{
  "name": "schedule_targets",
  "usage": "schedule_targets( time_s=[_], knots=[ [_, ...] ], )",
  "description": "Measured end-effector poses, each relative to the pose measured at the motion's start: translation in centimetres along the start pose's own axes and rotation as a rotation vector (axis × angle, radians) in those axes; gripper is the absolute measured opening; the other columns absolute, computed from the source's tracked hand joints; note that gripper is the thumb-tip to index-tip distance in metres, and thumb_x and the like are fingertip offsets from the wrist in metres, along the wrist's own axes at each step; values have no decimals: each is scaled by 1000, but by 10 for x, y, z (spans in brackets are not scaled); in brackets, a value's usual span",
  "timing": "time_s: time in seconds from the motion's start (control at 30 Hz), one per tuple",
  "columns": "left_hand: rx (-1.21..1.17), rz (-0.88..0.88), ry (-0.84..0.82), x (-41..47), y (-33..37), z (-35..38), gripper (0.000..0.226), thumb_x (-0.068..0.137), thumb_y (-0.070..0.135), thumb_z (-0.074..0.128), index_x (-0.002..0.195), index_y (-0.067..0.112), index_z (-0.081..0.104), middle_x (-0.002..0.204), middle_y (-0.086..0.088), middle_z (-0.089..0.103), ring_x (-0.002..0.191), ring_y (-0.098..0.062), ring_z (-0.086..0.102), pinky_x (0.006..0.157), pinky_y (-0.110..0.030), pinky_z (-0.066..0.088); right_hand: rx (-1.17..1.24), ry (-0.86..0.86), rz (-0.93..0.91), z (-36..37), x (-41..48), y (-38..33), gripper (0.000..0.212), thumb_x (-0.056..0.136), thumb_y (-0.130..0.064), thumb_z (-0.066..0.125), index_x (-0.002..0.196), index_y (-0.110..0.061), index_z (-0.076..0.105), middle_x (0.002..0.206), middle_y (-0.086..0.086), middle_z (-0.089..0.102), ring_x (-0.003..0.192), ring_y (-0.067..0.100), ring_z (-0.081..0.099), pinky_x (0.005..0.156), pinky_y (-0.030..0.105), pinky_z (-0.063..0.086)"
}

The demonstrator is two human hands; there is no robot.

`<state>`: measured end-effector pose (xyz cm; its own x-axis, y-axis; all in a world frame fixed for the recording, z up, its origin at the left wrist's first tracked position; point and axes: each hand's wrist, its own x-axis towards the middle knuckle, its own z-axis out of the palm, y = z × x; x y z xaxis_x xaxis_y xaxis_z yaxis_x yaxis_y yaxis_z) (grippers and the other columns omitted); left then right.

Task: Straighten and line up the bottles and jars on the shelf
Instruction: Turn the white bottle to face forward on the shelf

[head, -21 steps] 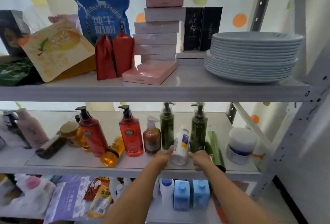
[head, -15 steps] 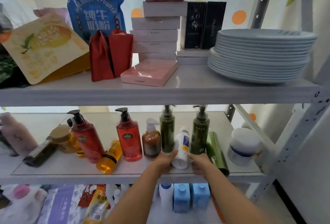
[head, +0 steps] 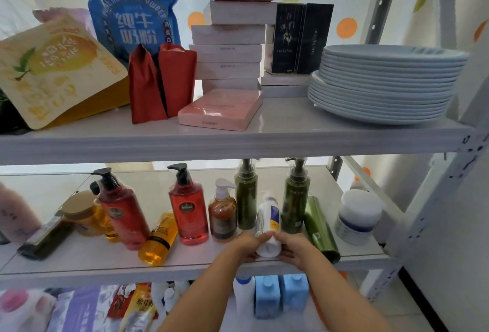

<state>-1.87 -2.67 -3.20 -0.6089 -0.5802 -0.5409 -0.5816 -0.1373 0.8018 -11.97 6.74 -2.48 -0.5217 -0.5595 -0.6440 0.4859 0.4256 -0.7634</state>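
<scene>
Both forearms reach forward. Left hand (head: pixel 248 245) grips the white bottle (head: pixel 269 222) at its 9 o'clock, right hand (head: pixel 294 249) at 3 o'clock, fingers curled. Bottle tilts toward 12 o'clock, near the middle shelf's (head: pixel 79 259) front edge.

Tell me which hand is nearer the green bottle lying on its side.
Right. The right hand is beside the green bottle; the left hand is farther, across the white bottle.
</scene>
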Motion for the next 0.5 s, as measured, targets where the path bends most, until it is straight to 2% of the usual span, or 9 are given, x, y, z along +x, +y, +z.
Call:
schedule_targets(
  time_s=[0.1, 0.23, 0.27, 0.33, 0.37, 0.43, 0.5],
  knots=[
    [-27, -9, 9, -13, -2, 0, 62, 87, 50, 58, 129, 5, 47, 102, -10, 62, 83, -17, 61, 68, -22, 52, 11, -36, 15, -1, -11, 2, 40, 86, -13, 66, 119, 6, 54, 85, 14, 64, 75, 24, 62, 60, 31, 52],
    [-153, -26, 22, -35, -9, 7, 67, 83, 46, 64, 130, 2, 45, 110, -17, 63, 83, -21, 63, 58, -23, 54, -57, -86, 4, -7, -28, 8, 42, 87, -18, 65, 119, 7, 53, 91, 15, 63, 83, 25, 60, 74, 32, 52],
    [-199, -26, 30, -40, -12, 12, 67, 83, 43, 66, 129, -1, 44, 113, -20, 62, 82, -22, 63, 54, -24, 54, -82, -104, 4, -10, -34, 10, 44, 87, -19, 65, 120, 6, 53, 91, 14, 63, 83, 25, 61, 73, 31, 52],
    [-282, -22, 73, -55, -20, 24, 65, 83, 37, 68, 125, -7, 45, 111, -22, 60, 76, -23, 63, 50, -25, 56, -130, -141, -11, -19, -47, 14, 44, 88, -21, 64, 120, 6, 54, 89, 13, 64, 76, 22, 62, 61, 27, 52],
    [-313, -18, 110, -62, -25, 32, 64, 83, 36, 69, 123, -8, 47, 108, -22, 61, 75, -23, 63, 52, -27, 57, -144, -156, -14, -24, -55, 16, 44, 88, -20, 64, 120, 7, 54, 93, 14, 65, 78, 22, 63, 62, 27, 53],
    [-362, -19, 160, -74, -35, 49, 61, 80, 41, 70, 118, -4, 52, 101, -19, 64, 78, -24, 64, 61, -30, 57, -163, -175, -27, -35, -65, 23, 42, 87, -19, 65, 120, 6, 54, 105, 17, 64, 97, 28, 64, 85, 34, 54],
    [-418, -20, 185, -88, -43, 64, 51, 80, 43, 70, 110, 3, 56, 92, -14, 66, 81, -24, 63, 67, -30, 55, -193, -220, -23, -47, -74, 31, 43, 85, -21, 67, 119, 2, 55, 103, 15, 65, 108, 29, 60, 102, 40, 46]
  ],
)
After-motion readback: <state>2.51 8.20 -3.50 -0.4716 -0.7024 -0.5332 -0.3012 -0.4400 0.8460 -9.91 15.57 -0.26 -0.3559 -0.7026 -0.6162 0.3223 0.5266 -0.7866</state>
